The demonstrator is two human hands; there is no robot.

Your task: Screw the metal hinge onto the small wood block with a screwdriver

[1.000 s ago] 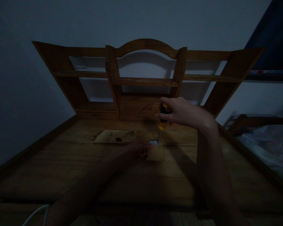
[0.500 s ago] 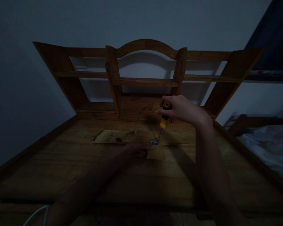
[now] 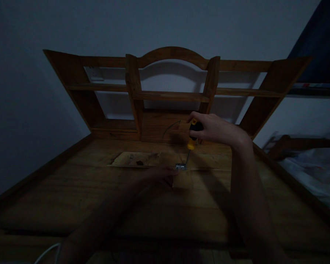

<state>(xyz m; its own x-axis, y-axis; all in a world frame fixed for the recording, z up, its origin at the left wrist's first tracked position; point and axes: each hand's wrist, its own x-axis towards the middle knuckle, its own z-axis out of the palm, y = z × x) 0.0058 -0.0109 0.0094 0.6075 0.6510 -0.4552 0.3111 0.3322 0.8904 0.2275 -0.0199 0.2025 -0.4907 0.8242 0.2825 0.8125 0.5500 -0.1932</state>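
- Right hand (image 3: 210, 126) has its fingers closed around the black-and-yellow handle of a screwdriver (image 3: 191, 145), so they're narrow with the handle between them.
- The screwdriver leans a bit, handle up, and its shaft runs down below those fingers to the right end of a small metal piece (image 3: 180, 166).
- Left hand (image 3: 162, 171) is low over the worktop (image 3: 93, 190), fingertips right by the left side of that metal piece (super dim in here, so I can't tell if they're pinching it or how wide they are).
- The metal piece sits at the far edge of a pale, squarish wooden piece (image 3: 183, 180), just beyond the left hand's fingertips and well below the right hand's fingers.
- Behind those two is a long slot (image 3: 134, 159) in the worktop, with a dark spot in its lighter left part.
- Wooden shelf unit (image 3: 172, 96) stands at the back, and a white cable (image 3: 46, 251) curves at bottom left.
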